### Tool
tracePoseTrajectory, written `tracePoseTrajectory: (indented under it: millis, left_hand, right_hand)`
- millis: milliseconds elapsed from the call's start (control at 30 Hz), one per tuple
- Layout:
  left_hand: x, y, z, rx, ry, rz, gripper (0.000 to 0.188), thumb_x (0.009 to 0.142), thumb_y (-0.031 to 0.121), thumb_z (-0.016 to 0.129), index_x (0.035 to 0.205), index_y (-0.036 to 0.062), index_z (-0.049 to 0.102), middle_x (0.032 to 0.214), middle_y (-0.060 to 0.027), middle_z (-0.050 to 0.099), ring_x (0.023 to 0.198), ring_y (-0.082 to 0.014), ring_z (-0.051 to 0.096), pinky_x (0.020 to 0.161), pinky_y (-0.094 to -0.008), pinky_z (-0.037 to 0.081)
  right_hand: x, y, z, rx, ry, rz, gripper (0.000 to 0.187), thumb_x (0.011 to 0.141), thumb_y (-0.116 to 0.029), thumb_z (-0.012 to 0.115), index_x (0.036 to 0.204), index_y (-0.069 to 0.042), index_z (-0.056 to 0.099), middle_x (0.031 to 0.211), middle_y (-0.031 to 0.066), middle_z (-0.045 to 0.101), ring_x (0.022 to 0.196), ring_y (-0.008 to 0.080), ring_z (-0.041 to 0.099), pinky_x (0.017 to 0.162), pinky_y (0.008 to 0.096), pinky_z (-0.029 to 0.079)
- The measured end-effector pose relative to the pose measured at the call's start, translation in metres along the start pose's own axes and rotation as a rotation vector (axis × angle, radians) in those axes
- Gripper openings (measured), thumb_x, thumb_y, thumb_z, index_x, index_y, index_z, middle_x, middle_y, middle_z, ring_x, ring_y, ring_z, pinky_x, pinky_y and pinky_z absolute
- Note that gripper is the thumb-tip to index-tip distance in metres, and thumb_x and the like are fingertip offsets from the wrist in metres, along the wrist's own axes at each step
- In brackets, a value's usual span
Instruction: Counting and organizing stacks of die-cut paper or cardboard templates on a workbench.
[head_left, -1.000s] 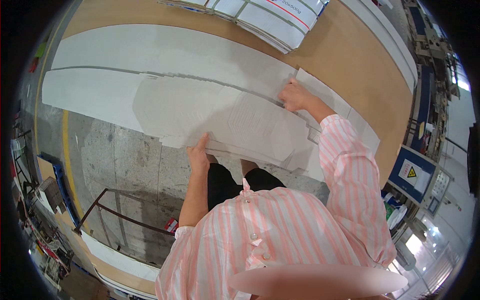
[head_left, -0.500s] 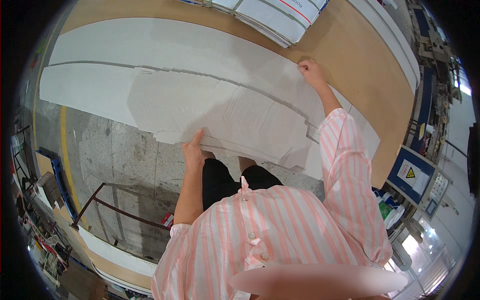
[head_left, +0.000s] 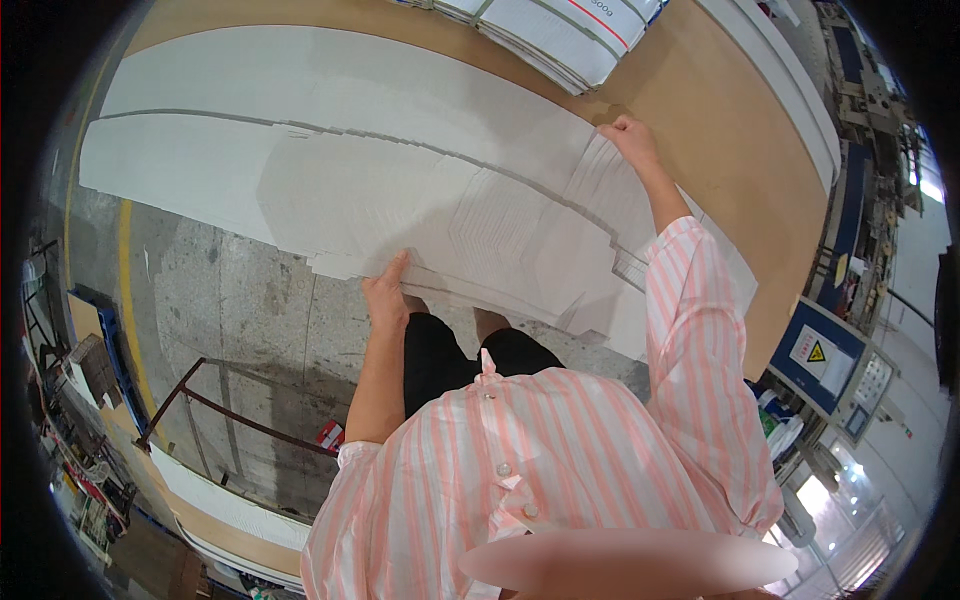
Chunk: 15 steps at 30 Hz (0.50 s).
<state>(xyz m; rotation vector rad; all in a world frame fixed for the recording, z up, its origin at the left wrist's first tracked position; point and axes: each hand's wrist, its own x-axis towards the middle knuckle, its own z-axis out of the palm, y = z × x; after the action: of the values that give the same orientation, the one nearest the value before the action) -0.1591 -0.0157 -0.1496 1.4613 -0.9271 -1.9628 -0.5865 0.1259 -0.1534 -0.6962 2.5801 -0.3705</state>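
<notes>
Two overlapping spreads of large white paperboard sheets lie across the brown board. The near sheets [head_left: 400, 205] are fanned out in many thin steps, with ragged edges toward me. Behind them, the far sheets [head_left: 330, 75] show fine stepped lines at their right end. My left hand [head_left: 387, 292] is closed on the near edge of the near sheets, thumb on top and the other fingers hidden beneath. At the far edge of the far sheets, my right hand [head_left: 632, 142] pinches them near their right end.
A strapped white bundle [head_left: 560, 40] rests on the brown board [head_left: 730, 150] beyond the sheets. Below lies a concrete floor [head_left: 260, 290] with a rusty metal frame [head_left: 250, 422] at my left. A blue control panel [head_left: 825, 352] stands at the right.
Stepped lines have appeared in the far sheets beside my right hand, which has shifted slightly right and down. My left hand keeps its hold with little movement.
</notes>
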Motion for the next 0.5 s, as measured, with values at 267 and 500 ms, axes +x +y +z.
tracePoseTrajectory:
  millis: [267,500]
  left_hand:
    - [0.002,-0.005,-0.001,-0.038,-0.006,-0.008,0.033,0.076,0.003,0.065,0.107,-0.0017,0.055,0.104,-0.007,0.057,0.094,-0.0175,0.053,0.083,-0.0292,0.041]
    - [0.0,-0.003,-0.006,-0.019,0.001,0.006,0.031,0.076,0.002,0.066,0.105,-0.0022,0.055,0.104,-0.0069,0.057,0.094,-0.0174,0.053,0.082,-0.0284,0.042]
  right_hand:
    - [0.009,0.008,0.002,0.049,-0.043,-0.071,0.029,0.072,-0.03,0.066,0.084,-0.003,0.06,0.083,0.0109,0.063,0.078,0.0222,0.06,0.07,0.0322,0.046]
    - [-0.003,0.004,0.008,0.086,0.041,-0.162,0.024,0.073,-0.024,0.057,0.086,-0.005,0.062,0.097,0.0121,0.062,0.089,0.0267,0.059,0.078,0.0334,0.045]
